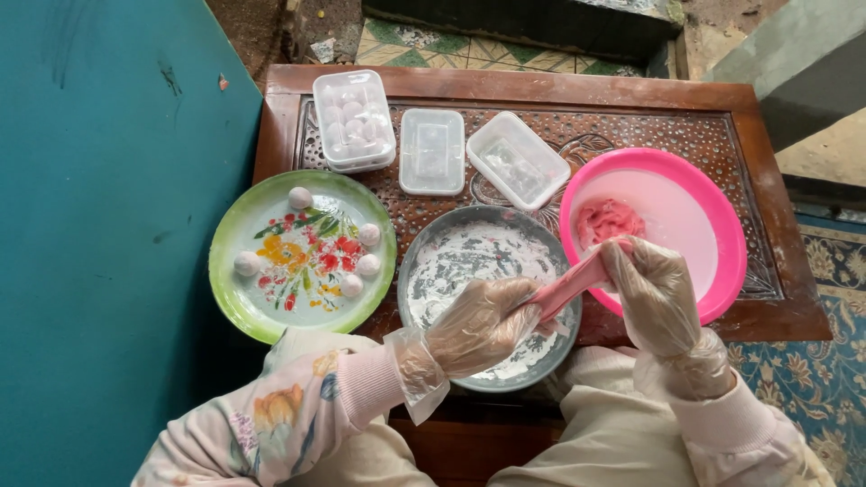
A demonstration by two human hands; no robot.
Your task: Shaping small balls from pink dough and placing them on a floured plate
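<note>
You hold a strip of pink dough [570, 287] stretched between your two gloved hands. It is soft, smooth and pale pink, pulled into a band that slopes up from your left hand [478, 325] to your right hand [651, 290]. Its lower end is pinched in your left grip above the grey floured pan [431, 271]; its upper end sits in your right fingers at the rim of the pink bowl [722, 216]. It seems to hang clear of both, though the gloves hide its ends.
</note>
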